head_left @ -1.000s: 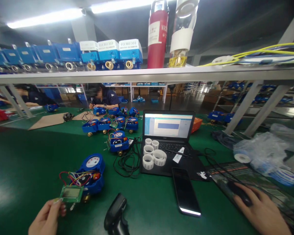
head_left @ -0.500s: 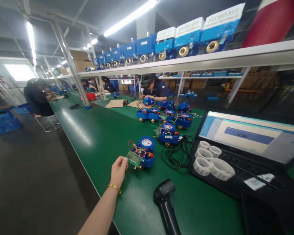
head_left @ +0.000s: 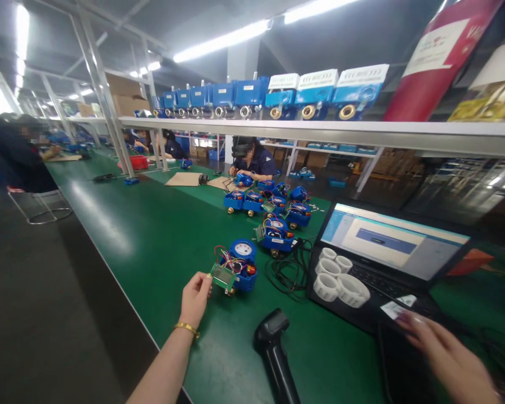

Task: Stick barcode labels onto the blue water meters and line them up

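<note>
Your left hand [head_left: 194,300] pinches the left edge of a small green board [head_left: 223,276], thumb and fingers pressed together on it. The board sits at the near left side of a blue meter [head_left: 249,280] on the counter [head_left: 151,241], with thin coloured wires [head_left: 232,261] between them. It looks light, stiff and fragile, best held by its bare edges; the wires look soft and easily tugged, the meter far heavier. The board's screen faces up toward you; its long axis runs left to right, dipping rightward. Your right hand [head_left: 450,353], blurred, has bent fingers at a white label [head_left: 395,308] by the laptop [head_left: 364,266]; whether they grip it, you cannot tell.
</note>
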The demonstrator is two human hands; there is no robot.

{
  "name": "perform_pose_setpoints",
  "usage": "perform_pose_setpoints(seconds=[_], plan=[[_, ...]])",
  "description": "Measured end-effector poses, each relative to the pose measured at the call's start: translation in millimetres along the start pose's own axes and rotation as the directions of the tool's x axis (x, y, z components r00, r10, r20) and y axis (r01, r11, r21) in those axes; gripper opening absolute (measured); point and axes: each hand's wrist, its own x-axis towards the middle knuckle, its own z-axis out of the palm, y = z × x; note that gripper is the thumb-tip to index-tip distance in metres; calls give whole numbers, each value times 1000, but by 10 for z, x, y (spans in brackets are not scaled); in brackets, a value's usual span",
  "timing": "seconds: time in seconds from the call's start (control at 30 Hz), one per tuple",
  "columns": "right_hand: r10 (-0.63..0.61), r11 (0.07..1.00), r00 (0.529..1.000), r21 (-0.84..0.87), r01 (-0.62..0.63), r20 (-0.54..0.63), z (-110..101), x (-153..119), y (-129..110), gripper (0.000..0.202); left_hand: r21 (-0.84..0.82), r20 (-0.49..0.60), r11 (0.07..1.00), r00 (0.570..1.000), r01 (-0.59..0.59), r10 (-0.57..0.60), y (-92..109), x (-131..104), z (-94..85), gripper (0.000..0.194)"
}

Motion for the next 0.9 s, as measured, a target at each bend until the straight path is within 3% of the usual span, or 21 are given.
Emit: perform_pose_setpoints(seconds=[0.03, 0.07, 0.13, 0.2, 0.3, 0.4, 0.5, 0.9], plan=[[84, 981, 988, 164, -105, 130, 108, -32, -237, 57, -3, 2, 1000, 1000, 0, 0, -5, -1, -2, 45], [144, 918, 943, 315, -240, 299, 243, -34, -503, 58, -5, 5, 1000, 1000, 1, -1, -11, -2, -4, 45], [148, 743, 770, 444, -501, 621, 563, 26, -1050, 53, -13, 15, 1000, 1000, 3, -3, -27, -6, -7, 45], [125, 713, 695, 423, -560, 708, 898, 116, -1516, 52, -21, 27, 1000, 1000, 3, -3, -44, -9, -11, 45], [135, 692, 613, 369, -621, 779, 1326, 209, -1957, 52, -33, 40, 999, 999, -2, 3, -71, -13, -16, 46], [171, 662, 537, 308, -684, 826, 1608, 232, -2173, 55, -42, 46, 999, 999, -12, 14, -103, -15, -19, 46], [208, 636, 484, 258, -727, 850, 1751, 230, -2305, 56, -52, 48, 998, 999, -19, 21, -132, -18, -20, 46], [242, 450, 361, 226, -864, 901, 1905, 208, -2477, 40, -60, 48, 998, 999, -12, 15, -164, -23, -22, 44]])
